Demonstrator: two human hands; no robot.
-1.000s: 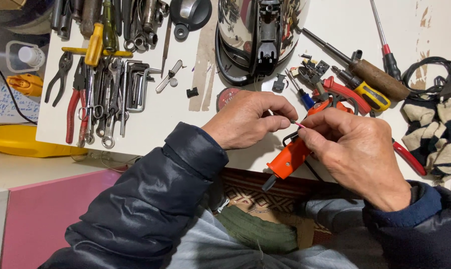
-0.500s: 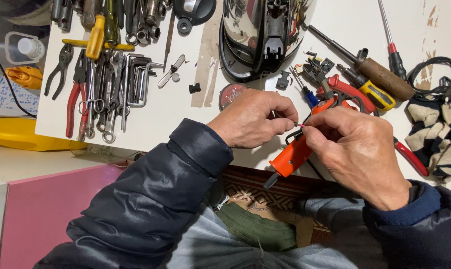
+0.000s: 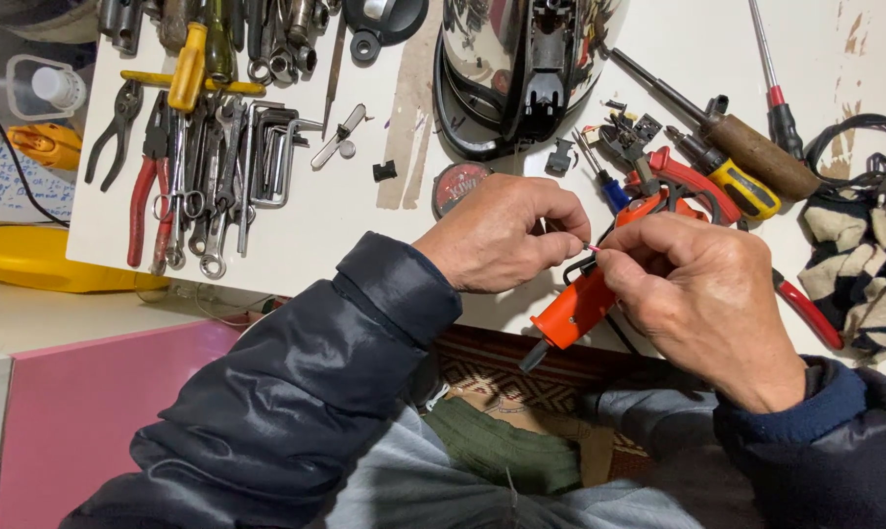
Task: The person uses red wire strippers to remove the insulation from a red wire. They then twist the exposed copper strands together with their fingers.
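My left hand [image 3: 506,235] and my right hand [image 3: 702,294] meet fingertip to fingertip over the front edge of a white table [image 3: 345,216]. Between them they pinch a thin pink wire [image 3: 592,248]. An orange-handled tool [image 3: 580,306] with a black tip hangs below my right hand, and a black cable runs beside it. How the tool is held is hidden by my fingers. Both arms wear dark padded sleeves.
Pliers, wrenches and hex keys [image 3: 198,167] lie at the table's left. A shiny chrome housing with a black inside [image 3: 521,59] sits at the top. Screwdrivers [image 3: 746,147] and red-handled pliers [image 3: 693,181] lie right. A striped cloth [image 3: 864,264] is far right, a yellow tray [image 3: 31,260] left.
Both hands stay pinched together on the wire with only slight finger shifts. The view has drifted a little, so the hands sit slightly lower and to the right.
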